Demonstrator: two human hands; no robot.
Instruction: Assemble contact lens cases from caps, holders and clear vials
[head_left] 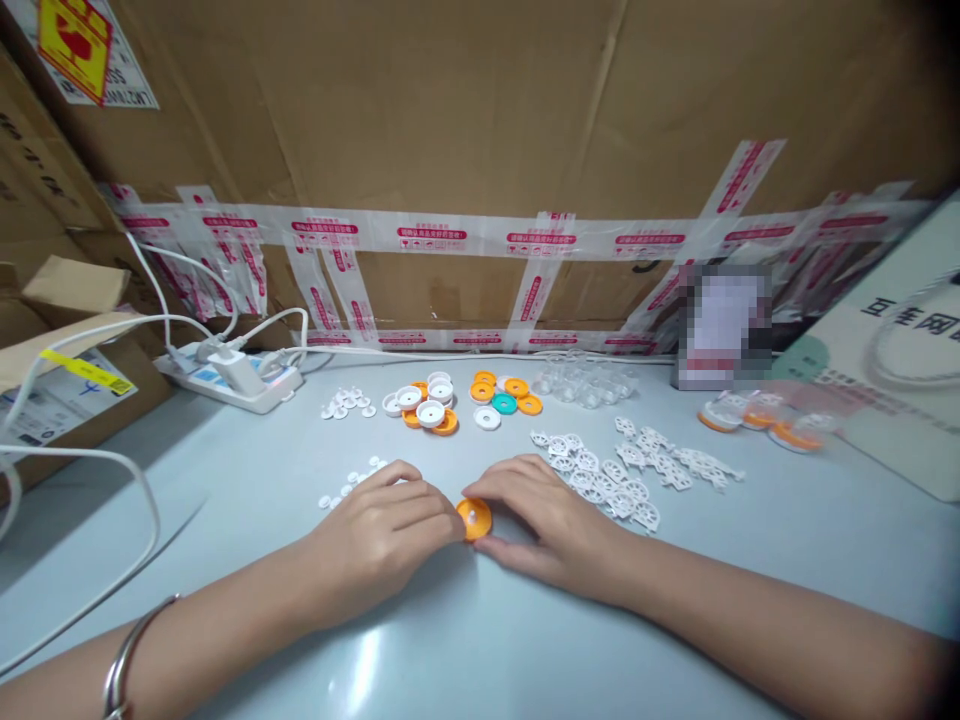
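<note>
We observe both forearms entering from the lower corners, cut off by the frame, with the hands converging above the table (450, 650). The right hand (559, 525) is partly open, thumb and forefinger holding the rim of the orange disc (482, 522), which sits between both hands. The left hand (394, 525) is curled, fingertips at the disc's left edge; we cannot tell whether it grips. It partly hides some small white pieces (324, 502).

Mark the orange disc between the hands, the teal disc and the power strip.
Orange disc (482, 521): head view, face, right of centre.
Teal disc (513, 405): head view, ring, right side.
Power strip (223, 388): head view, front edge.
</note>
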